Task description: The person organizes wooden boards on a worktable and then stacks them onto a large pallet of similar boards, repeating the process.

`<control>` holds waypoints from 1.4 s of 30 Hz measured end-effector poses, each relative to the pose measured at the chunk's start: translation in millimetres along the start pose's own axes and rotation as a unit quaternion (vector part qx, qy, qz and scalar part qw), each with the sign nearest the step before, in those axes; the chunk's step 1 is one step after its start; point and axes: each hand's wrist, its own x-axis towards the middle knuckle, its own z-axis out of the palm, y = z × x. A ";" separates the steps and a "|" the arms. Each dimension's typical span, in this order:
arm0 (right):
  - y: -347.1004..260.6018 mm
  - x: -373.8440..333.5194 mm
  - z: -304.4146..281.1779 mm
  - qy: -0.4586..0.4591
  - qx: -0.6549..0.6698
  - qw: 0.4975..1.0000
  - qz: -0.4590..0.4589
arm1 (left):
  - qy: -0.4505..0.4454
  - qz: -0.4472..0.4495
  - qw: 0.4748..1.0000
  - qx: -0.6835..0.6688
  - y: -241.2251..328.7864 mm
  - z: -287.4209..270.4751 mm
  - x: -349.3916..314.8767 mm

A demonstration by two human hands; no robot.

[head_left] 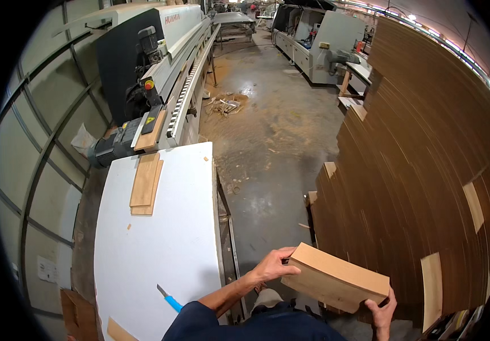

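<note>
Over the floor near my body I hold a light wood-coloured block (336,278), tilted down to the right; I cannot tell whether it is solid or a stack of boards. My left hand (274,266) grips its left end, thumb on the near side. Its right end is in my right hand (382,311), with the thumb pressed on the near face. To the left, a utility knife (171,301) with a light blue handle and bare blade lies on the white tabletop (182,227). Farther up that table are a few flat wooden pieces (146,184).
A long edge-processing machine (171,68) with a motor and red button adjoins the table's far end. A tall stack of dark brown boards (410,170) fills the right side. Scraps (228,105) litter the concrete floor (273,142); another machine (327,45) stands beyond.
</note>
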 end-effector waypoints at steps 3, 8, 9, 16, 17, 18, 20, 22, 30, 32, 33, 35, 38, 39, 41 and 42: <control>32.3 -45.0 -21.9 0.034 0.050 0.998 0.024 | -0.045 -0.011 0.999 0.022 3.9 26.2 -10.3; 54.8 -110.6 -52.1 0.083 0.092 0.992 0.021 | -0.070 -0.055 0.995 -0.043 10.6 79.2 -33.1; 57.3 -124.0 -63.6 0.098 0.097 0.990 0.023 | -0.076 -0.062 0.994 -0.037 27.9 95.0 -36.9; 40.5 -175.0 -119.8 0.107 0.051 0.993 -0.005 | -0.034 -0.017 0.997 0.069 44.5 156.0 -75.5; 39.6 -182.4 -125.5 0.122 0.027 0.992 -0.018 | -0.044 -0.022 0.997 0.062 56.3 161.2 -77.6; 38.2 -189.9 -130.8 0.127 0.003 0.991 -0.034 | -0.051 -0.016 0.998 0.043 65.3 167.6 -78.8; 30.4 -209.7 -149.2 0.154 0.026 0.987 -0.036 | -0.081 -0.015 0.996 0.016 76.6 186.2 -75.7; 26.4 -228.9 -173.8 0.179 0.046 0.982 -0.032 | -0.114 -0.009 0.993 0.015 94.8 218.3 -68.1; 31.6 -217.2 -219.0 0.206 0.204 0.957 0.019 | -0.236 -0.061 0.967 0.072 146.8 277.5 23.8; 27.6 -200.4 -229.5 0.215 0.228 0.949 0.033 | -0.251 -0.089 0.956 0.120 160.0 290.4 58.0; 20.8 -190.0 -239.6 0.209 0.228 0.949 0.060 | -0.259 -0.103 0.949 0.145 170.8 297.9 79.8; 24.4 -167.8 -250.6 0.212 0.239 0.943 0.088 | -0.264 -0.109 0.940 0.187 187.3 315.4 113.7; 25.2 -141.5 -265.7 0.220 0.222 0.942 0.123 | -0.252 -0.100 0.932 0.240 198.6 342.3 163.8; 26.3 -132.9 -270.0 0.222 0.235 0.937 0.137 | -0.245 -0.084 0.936 0.238 198.8 351.4 177.4; 17.6 -118.6 -272.6 0.226 0.257 0.922 0.183 | -0.266 -0.119 0.922 0.254 194.1 357.0 216.0; 14.8 -113.3 -276.3 0.230 0.264 0.916 0.195 | -0.280 -0.134 0.914 0.259 195.6 361.9 226.7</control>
